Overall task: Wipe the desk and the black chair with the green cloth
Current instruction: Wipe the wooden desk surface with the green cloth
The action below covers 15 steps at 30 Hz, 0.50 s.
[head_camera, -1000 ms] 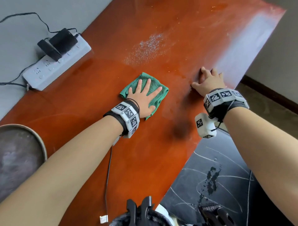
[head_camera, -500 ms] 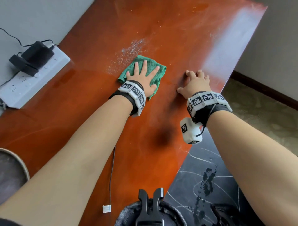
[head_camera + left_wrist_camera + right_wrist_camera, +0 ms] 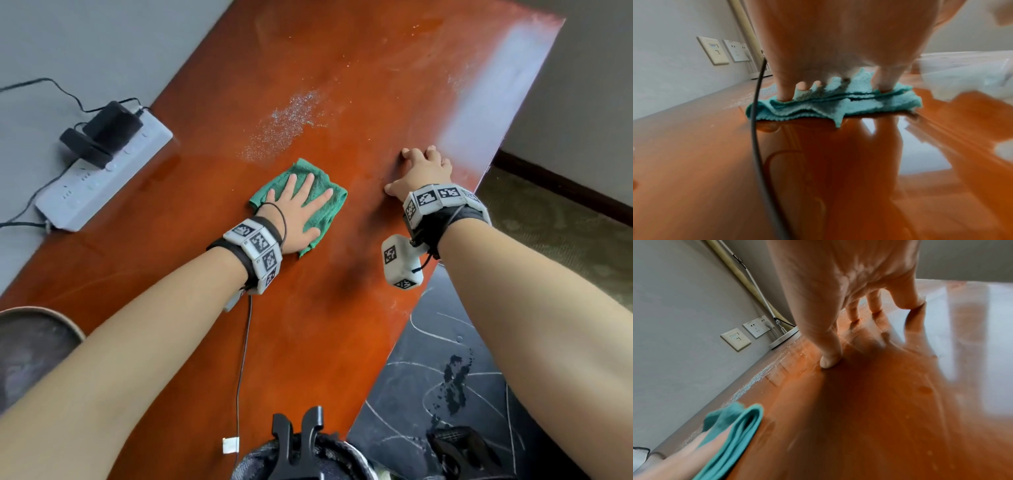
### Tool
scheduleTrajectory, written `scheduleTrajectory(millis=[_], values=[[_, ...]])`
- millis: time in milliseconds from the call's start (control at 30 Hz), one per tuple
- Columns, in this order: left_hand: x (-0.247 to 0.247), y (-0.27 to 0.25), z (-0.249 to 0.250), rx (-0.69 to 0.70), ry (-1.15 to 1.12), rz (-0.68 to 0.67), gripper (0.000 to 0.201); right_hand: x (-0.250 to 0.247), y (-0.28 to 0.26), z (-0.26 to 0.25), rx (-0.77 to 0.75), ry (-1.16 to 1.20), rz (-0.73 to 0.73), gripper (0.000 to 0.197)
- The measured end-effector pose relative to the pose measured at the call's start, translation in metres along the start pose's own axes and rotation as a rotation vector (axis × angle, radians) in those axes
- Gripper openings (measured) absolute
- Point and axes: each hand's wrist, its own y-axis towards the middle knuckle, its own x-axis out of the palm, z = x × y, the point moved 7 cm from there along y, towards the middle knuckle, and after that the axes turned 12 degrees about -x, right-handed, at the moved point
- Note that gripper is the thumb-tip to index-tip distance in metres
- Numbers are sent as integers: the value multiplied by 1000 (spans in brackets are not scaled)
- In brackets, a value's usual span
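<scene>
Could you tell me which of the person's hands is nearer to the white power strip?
Left. The left hand lies flat on the green cloth mid-desk, on the side toward the power strip. The right hand rests on the desk near its opposite edge, farther away.

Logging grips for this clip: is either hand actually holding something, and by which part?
Neither grips anything. The left hand presses flat on the folded green cloth; the right hand rests on the reddish-brown desk.
</scene>
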Motion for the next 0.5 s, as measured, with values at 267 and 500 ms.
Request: scheduleTrajectory(millis=[267,500], values=[[42,-49,-28,-30,18,16,71,0,1,1,2,-21,-12,79],[64,-69,-44,-98,-20,-15,72,2,3,3,-5,-24,-4,78]])
